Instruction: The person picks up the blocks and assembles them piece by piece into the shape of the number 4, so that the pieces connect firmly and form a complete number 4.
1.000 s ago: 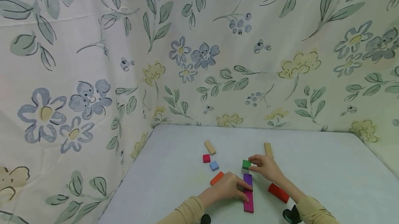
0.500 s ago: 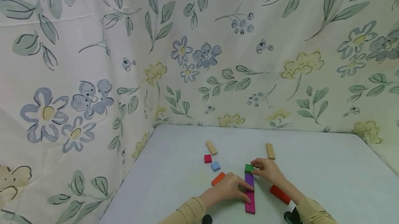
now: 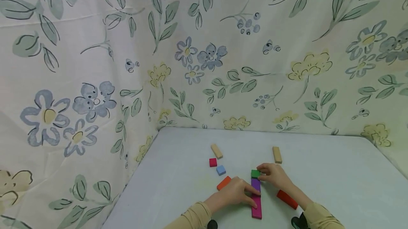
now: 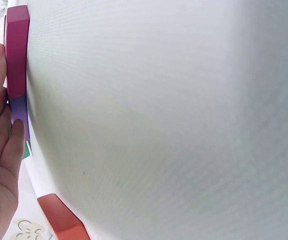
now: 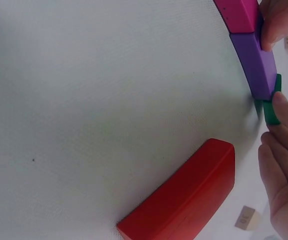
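In the head view a straight row runs away from me: a magenta block (image 3: 256,212) nearest, a purple block (image 3: 255,183) in the middle, a small green block (image 3: 255,174) at the far end. My left hand (image 3: 234,191) reaches in from the left. Its thumb touches the magenta block and its extended fingers rest on the purple block (image 4: 19,111). My right hand (image 3: 276,176) pinches the green block (image 5: 270,113) between thumb and fingers, against the purple block's end. In the right wrist view the fingers partly hide the green block.
Left of the row lie an orange block (image 3: 224,183), a light blue block (image 3: 221,170), a red cube (image 3: 213,162) and a wooden block (image 3: 216,151). A long red block (image 3: 287,199) lies right, under my right forearm. Another wooden block (image 3: 277,155) lies behind my right hand.
My right hand has brought the green block nearer, closing the gap to the purple block. The left hand has stayed on the magenta and purple blocks.
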### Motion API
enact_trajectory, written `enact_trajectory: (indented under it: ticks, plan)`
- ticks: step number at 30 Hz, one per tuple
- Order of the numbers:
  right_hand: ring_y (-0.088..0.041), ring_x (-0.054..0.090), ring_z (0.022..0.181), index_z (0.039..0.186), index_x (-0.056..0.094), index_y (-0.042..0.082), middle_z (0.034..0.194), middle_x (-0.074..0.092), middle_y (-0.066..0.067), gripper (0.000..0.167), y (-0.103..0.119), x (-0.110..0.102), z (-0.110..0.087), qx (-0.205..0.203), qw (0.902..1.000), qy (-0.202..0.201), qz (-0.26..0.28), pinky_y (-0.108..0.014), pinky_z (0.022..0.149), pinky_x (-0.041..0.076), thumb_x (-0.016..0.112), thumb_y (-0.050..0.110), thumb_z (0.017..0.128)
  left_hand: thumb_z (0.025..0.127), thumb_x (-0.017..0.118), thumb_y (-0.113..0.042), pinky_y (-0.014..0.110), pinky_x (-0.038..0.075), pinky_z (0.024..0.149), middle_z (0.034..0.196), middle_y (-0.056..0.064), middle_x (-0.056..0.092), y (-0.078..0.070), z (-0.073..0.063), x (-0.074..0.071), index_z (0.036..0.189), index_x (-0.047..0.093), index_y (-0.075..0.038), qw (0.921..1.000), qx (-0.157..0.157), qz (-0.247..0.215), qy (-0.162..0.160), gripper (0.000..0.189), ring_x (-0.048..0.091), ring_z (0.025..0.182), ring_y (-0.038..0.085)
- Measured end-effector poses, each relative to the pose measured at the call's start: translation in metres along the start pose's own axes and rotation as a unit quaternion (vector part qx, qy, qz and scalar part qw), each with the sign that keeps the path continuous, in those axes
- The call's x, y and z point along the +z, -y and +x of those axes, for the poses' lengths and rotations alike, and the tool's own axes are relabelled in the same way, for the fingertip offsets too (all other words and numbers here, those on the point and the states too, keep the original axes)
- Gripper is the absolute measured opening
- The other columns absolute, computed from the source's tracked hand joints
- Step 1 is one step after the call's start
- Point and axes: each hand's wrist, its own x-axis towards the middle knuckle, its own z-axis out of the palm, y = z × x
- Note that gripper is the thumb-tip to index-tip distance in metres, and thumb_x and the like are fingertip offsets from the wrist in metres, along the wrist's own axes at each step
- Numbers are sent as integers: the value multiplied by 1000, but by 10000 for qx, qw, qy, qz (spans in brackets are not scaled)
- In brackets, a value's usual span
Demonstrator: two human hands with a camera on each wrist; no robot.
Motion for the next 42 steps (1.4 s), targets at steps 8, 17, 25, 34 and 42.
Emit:
enact_trajectory:
  ticks: [8, 17, 25, 34, 42]
  plan:
    - [-32, 68, 92, 105, 66, -3, 103, 70, -19, 30, -1, 0, -1, -36, 10000, 79, 8, -40, 77, 56, 75, 7, 78, 76, 78, -32, 5, 37, 55, 100, -13, 73, 1, 1, 0, 110, 73, -23, 10000, 5, -13, 21, 36, 45, 68, -16]
    - [-33, 68, 93, 106, 66, -4, 103, 69, -20, 32, 0, -2, -1, 59, 9998, 186, 43, -40, 77, 55, 76, 8, 77, 76, 77, -31, 5, 38, 57, 99, -12, 73, 2, 2, 1, 111, 72, -23, 10000, 58, -13, 31, 36, 48, 69, -16]
    - [-34, 67, 95, 107, 65, -4, 104, 69, -20, 33, 2, -4, -2, 133, 9995, 262, 87, -42, 79, 55, 75, 7, 78, 76, 77, -32, 4, 38, 58, 99, -11, 73, 1, 1, 0, 110, 73, -22, 9999, 148, 29, -35, 36, 52, 72, -14]
    - [-33, 67, 97, 109, 65, -3, 105, 69, -19, 36, 6, -4, 0, 396, 9988, 279, 59, -44, 80, 55, 76, 8, 77, 76, 78, -33, 6, 40, 58, 95, -13, 74, 1, 1, 1, 110, 73, -24, 10000, 24, -22, -42, 36, 55, 77, -15]
    - [-34, 67, 97, 109, 65, -4, 106, 69, -20, 36, 8, -4, 0, 391, 9989, 253, 18, -43, 80, 55, 76, 7, 77, 75, 78, -32, 3, 41, 63, 97, -12, 74, 1, 1, 0, 109, 73, -23, 9999, 128, 25, -106, 36, 57, 82, -15]
